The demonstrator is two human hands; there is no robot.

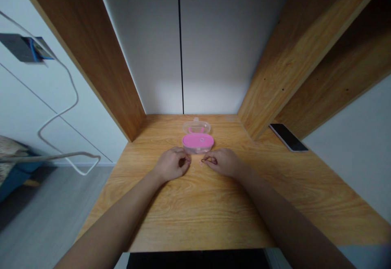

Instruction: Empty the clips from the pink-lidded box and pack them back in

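Observation:
On the wooden table stands a small clear oval case with a pink inner lid (198, 141). Its transparent outer lid (196, 127) is swung back behind it. My left hand (173, 164) rests at the case's near left side, thumb and fingers pinched together; whatever is between the fingertips is too small to make out. At the near right side, my right hand (224, 162) pinches a thin dark loop (203, 160), perhaps a small elastic band. A tiny pinkish bit (200, 163) lies on the table between the hands, its kind unclear.
A phone (288, 137) lies on the right, beside a wooden upright panel (293, 69). Another wooden panel (100, 57) bounds the left side, and a white back wall (214, 49) rises behind the case. Off the table's left edge hangs a white cable (75, 86).

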